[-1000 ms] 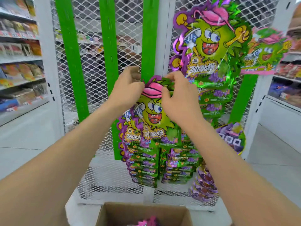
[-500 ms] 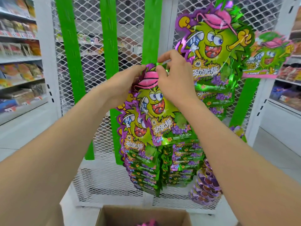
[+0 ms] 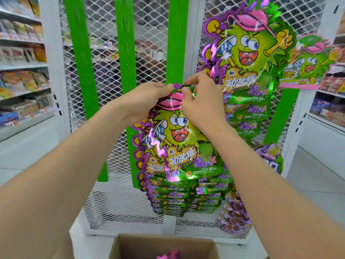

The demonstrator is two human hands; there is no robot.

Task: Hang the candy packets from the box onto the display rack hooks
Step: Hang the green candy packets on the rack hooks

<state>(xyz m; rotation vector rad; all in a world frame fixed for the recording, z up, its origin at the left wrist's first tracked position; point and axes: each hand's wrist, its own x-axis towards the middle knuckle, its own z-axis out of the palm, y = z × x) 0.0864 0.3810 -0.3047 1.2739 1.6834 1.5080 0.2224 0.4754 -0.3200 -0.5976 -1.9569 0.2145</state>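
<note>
Candy packet (image 3: 179, 139): a green and purple foil strip printed with a cartoon fruit face in a pink cap. It is held up in front of the display rack, with its top edge against a green upright (image 3: 175, 43) at mid-height. Whether it sits on a hook cannot be told.
Display rack (image 3: 145, 34): white wire-mesh panels with green slotted uprights, standing on the shop floor.
Store shelves (image 3: 22, 62): at far left, stocked with packaged snacks, blurred.
Hung packets (image 3: 248, 53): a bunch of the same design hangs at the rack's upper right. A second bunch (image 3: 173, 202) hangs just behind and below the held packet. A purple bunch (image 3: 237, 212) hangs at lower right.
Box (image 3: 164, 243): brown cardboard, open-topped, at bottom centre below the rack. It holds a pink-edged packet (image 3: 168, 256), with only the tip showing.
Left hand (image 3: 143, 101): thumb and fingers pinch the packet's top edge from the left.
Right hand (image 3: 203, 101): curled fingers pinch the same top edge from the right, thumb tips close together.
</note>
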